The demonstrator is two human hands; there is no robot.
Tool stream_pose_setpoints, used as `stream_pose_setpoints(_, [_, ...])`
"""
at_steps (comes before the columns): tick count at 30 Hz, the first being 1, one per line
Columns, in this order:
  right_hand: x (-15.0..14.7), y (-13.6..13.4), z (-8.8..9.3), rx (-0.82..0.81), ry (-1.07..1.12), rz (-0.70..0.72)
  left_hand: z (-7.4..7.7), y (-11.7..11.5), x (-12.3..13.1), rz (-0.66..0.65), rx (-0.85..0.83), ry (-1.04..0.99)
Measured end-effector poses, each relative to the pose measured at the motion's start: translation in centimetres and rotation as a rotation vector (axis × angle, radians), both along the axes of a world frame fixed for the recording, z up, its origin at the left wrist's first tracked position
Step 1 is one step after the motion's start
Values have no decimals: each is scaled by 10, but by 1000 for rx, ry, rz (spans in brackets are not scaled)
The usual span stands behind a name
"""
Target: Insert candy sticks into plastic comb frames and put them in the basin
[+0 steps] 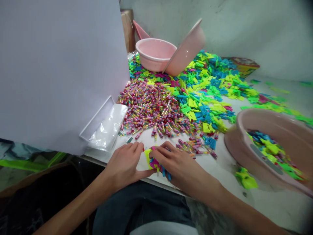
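Near the table's front edge, my right hand [178, 163] is closed around a small bunch of plastic comb-like pieces [154, 162] in yellow, magenta and blue. My left hand [127, 161] meets the bunch from the left, its thumb stretched under it and its curled fingers by the yellow piece. A small red tip shows at the left fingertips; what it belongs to is hidden. Just beyond both hands lies a pile of small pink-and-red tubes with clear, coloured ends [154, 107]. Behind and right spreads a heap of green, yellow and blue comb-like pieces [207, 85].
Clear plastic bags [107, 127] lie in a white tray [95, 117] beside a tall white panel [61, 65]. A pink basin [234, 140] with mixed pieces stands at right. Another pink basin [154, 60] and a tilted one [188, 49] rest at the back.
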State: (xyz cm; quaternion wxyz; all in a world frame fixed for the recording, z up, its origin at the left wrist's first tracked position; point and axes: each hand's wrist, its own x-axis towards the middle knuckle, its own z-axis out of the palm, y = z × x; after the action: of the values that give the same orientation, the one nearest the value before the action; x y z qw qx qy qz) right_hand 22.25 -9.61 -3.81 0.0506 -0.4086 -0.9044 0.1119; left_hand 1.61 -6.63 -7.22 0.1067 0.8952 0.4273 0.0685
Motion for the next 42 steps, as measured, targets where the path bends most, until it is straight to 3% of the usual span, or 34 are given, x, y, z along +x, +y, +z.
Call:
stream_pose_setpoints(8, [-5,-1,-15,80,-20,22,0,-3,-3,-25,24,2])
stream_pose_setpoints(20, [-15,-2,-14,-16,-68,46,-5,3,-15,-58,-114,-34])
stream_pose_setpoints(26, [-20,-7,-24,-41,-89,48,-6,8,-20,-95,-160,23])
stream_pose_setpoints(42, [-25,-10,-40,-16,-148,43,-23,5,-22,-115,-155,99])
